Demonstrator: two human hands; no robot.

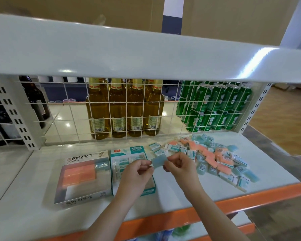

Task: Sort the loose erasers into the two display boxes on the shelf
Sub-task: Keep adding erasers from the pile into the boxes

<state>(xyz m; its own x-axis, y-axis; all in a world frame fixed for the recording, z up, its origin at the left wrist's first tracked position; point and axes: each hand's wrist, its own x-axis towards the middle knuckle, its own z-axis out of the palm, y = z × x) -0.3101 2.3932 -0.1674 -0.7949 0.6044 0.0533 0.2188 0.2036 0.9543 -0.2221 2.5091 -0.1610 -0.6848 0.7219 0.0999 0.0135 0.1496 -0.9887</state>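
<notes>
1. The left hand (140,168) and the right hand (178,164) each pinched one end of a pale blue eraser (158,161), held above the teal display box (150,189).
2. That box sat beside the white display box (73,200), which already held orange and blue erasers; both stood on the shelf (33,180).
3. The loose pile (214,157) of orange, blue and sleeved erasers lay to the right, well apart from the boxes.
4. Risk, as I judged it: the blue eraser hovered over the teal box, so it could drop in with the sleeved ones and be missorted.
5. A light two-ended pinch could also slip.
</notes>
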